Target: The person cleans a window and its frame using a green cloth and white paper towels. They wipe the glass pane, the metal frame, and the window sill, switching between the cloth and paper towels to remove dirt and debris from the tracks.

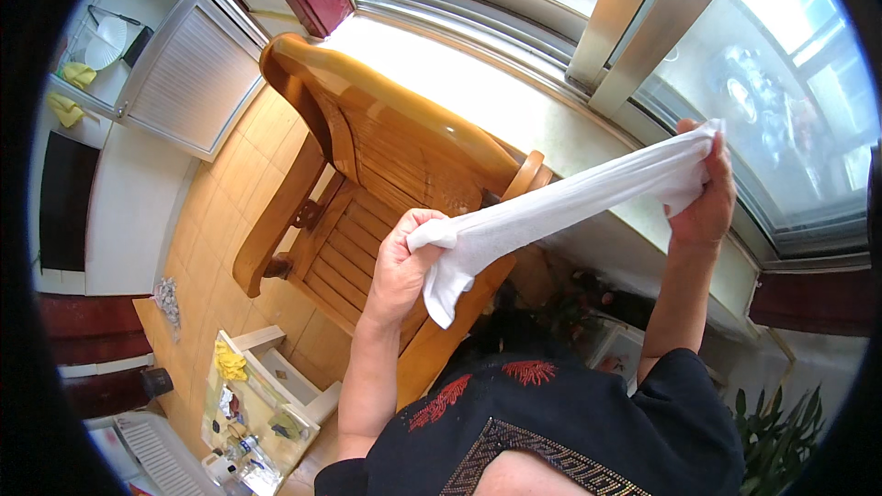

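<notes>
A thin white cloth (551, 210) is stretched slantwise between my two hands, drawn into lengthwise folds. My left hand (403, 262) grips its lower end, where a bunched corner shows over the fingers and a loose flap hangs beneath. Higher up on the right, my right hand (703, 193) clasps the other end near the window, and part of the cloth droops by the palm. Below and behind the cloth stands a varnished wooden armchair (386, 151) with a slatted seat. The cloth covers part of its right side.
A pale windowsill (427, 76) runs behind the chair, under a metal-framed sliding window (751, 117). At lower left, a low table (265, 420) carries a yellow cloth (229, 362) and several small items. A frosted door (189, 76) stands ajar. A leafy plant (782, 434) is at lower right.
</notes>
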A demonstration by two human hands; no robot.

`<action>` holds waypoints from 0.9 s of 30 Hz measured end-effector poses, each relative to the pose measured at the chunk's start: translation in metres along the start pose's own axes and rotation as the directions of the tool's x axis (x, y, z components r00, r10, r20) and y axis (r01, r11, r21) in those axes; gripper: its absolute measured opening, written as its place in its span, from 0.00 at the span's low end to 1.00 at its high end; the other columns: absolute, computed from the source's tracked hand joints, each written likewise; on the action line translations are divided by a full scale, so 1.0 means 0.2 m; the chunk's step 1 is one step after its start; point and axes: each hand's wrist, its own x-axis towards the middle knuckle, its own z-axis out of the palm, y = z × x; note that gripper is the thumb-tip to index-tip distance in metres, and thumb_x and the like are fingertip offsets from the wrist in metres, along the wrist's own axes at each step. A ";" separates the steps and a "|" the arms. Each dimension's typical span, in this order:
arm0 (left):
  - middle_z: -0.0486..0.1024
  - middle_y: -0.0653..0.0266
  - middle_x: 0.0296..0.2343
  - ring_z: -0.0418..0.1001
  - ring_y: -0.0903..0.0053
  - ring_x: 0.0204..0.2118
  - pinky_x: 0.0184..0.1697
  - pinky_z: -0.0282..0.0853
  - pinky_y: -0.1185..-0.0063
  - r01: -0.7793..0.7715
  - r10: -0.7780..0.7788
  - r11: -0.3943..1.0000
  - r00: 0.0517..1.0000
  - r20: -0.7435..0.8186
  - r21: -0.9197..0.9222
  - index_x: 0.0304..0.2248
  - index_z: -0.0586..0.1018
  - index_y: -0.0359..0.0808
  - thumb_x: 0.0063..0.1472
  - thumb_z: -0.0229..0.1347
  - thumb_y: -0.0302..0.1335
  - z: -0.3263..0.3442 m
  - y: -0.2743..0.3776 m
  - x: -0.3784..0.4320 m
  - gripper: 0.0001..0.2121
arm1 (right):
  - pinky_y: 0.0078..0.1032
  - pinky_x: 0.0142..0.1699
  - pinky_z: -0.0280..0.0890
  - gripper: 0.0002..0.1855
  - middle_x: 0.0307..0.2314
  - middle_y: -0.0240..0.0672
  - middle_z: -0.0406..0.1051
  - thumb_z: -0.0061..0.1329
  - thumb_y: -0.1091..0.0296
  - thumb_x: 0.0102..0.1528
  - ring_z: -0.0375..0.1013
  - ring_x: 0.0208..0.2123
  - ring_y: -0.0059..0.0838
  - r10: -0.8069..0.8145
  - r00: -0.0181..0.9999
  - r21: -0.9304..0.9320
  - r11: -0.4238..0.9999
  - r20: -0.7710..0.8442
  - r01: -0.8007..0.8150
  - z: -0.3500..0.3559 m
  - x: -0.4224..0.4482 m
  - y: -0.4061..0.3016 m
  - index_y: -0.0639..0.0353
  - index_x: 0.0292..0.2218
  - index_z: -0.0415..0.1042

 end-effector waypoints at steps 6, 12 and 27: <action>0.72 0.70 0.26 0.68 0.88 0.26 0.31 0.65 0.88 -0.011 0.015 0.997 0.998 -0.058 0.071 0.42 0.74 0.33 0.63 0.51 0.23 -0.20 0.01 0.01 0.09 | 0.40 0.53 0.68 0.19 0.49 0.42 0.71 0.39 0.58 0.66 0.70 0.50 0.39 0.013 0.991 0.252 0.967 0.132 -0.046 -0.12 0.09 -0.15 0.55 0.53 0.68; 0.73 0.65 0.25 0.71 0.82 0.27 0.31 0.69 0.82 -0.140 0.135 0.987 0.989 -0.059 -0.081 0.40 0.76 0.30 0.64 0.53 0.29 -0.18 0.21 0.15 0.10 | 0.34 0.54 0.65 0.23 0.52 0.41 0.66 0.39 0.57 0.66 0.70 0.48 0.34 0.108 0.990 0.199 0.972 0.088 -0.123 -0.07 0.27 0.03 0.60 0.56 0.62; 0.78 0.65 0.39 0.74 0.79 0.42 0.50 0.67 0.79 -0.046 -0.041 0.973 0.930 0.365 0.228 0.43 0.81 0.40 0.66 0.51 0.31 0.28 0.37 1.19 0.11 | 0.17 0.36 0.64 0.05 0.28 0.30 0.73 0.52 0.73 0.57 0.70 0.27 0.18 0.394 0.913 -0.367 0.869 0.107 -0.332 0.14 0.78 0.53 0.59 0.32 0.68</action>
